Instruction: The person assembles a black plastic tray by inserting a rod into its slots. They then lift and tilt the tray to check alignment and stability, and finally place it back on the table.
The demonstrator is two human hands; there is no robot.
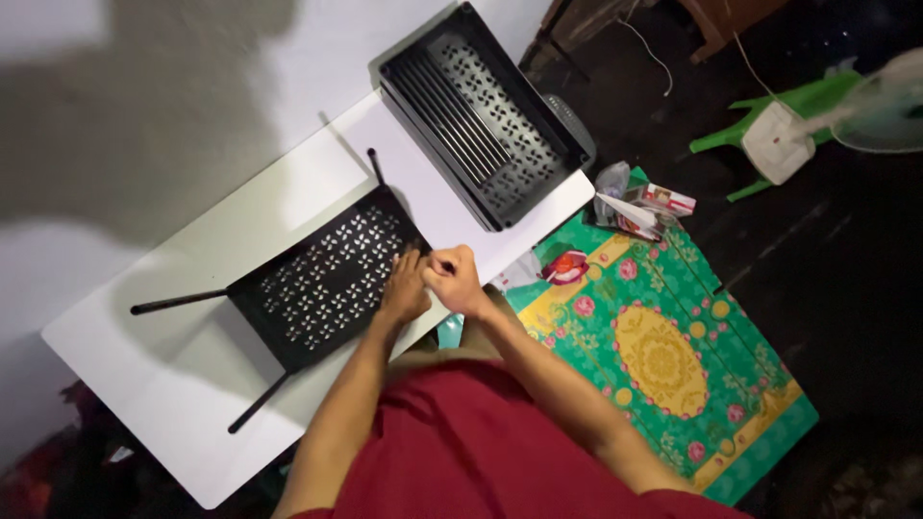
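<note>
Red shirt (461, 452) nearest, cut off at frame edge. L hand (404, 288) flat on perforated panel (322, 284), fingers spread. R hand (457, 279) fisted at panel corner; held item hidden. Black tray (481, 120) on table (192, 384), contents unclear.

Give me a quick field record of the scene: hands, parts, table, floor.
left hand: flat on the perforated black panel
right hand: closed in a fist at that panel's corner; what it grips is hidden
panel legs: three thin black rods sticking out
second part: black slotted tray at the table's far end
table: white
floor: green floral mat with scattered wrappers
</note>
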